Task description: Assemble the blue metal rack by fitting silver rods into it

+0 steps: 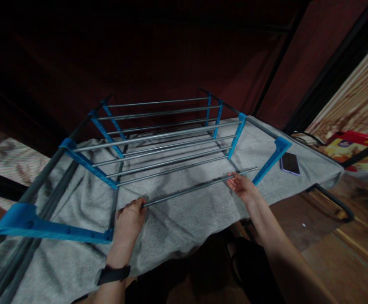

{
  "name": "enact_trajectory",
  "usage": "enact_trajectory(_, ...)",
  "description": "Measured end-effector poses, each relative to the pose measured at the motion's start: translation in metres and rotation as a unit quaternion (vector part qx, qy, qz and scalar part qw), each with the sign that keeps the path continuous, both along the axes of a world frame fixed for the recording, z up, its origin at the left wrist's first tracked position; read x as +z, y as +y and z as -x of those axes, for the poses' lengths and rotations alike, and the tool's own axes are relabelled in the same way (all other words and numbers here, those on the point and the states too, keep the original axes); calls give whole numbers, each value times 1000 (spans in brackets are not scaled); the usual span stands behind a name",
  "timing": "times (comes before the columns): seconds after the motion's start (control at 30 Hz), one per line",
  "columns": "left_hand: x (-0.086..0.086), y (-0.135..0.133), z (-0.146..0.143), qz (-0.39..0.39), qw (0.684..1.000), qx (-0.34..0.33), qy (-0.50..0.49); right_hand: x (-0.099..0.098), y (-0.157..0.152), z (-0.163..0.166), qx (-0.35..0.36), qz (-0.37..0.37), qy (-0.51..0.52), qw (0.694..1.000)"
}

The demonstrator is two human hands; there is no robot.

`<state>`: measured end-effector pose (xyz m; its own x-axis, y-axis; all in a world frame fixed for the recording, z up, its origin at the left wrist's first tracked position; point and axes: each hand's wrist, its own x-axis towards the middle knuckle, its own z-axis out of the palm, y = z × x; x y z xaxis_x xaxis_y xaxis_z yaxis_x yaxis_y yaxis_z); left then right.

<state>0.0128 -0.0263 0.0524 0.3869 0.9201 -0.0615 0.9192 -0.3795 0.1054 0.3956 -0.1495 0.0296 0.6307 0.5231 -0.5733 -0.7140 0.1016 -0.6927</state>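
Note:
A grey metal rod (186, 191) is held level between my two hands, just in front of a rack frame. My left hand (132, 217) is closed around its left end. Near the right end, my right hand (241, 185) pinches the rod, and the tip sticks out beyond the fingers. Several rods, such as the long front one (158, 137), span the rack between blue plastic brackets. The front left bracket (69, 230) lies beside my left hand and carries no rod. Right of my right hand, the front right bracket (270, 162) is also bare.
A grey cloth (184, 228) covers the table under the rack. A phone (290, 163) lies at the right. Past the table's right edge are a black curved metal bar (336, 202) and a red and yellow package (355, 147). A dark red panel (171, 59) stands behind.

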Motion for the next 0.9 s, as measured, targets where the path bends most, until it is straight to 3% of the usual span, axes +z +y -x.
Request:
enact_trajectory(0.3, 5, 1, -4, 16, 1000, -20, -15, -2, 4, 13, 24, -12, 6, 1000)
enact_trajectory(0.5, -3, 0, -12, 20, 996, -57, -67, -10, 7, 23, 38, -32, -3, 999)
enact_trajectory(0.9, -6, -25, -45, 54, 980, -136, -138, -7, 10, 40, 78, -33, 12, 996)
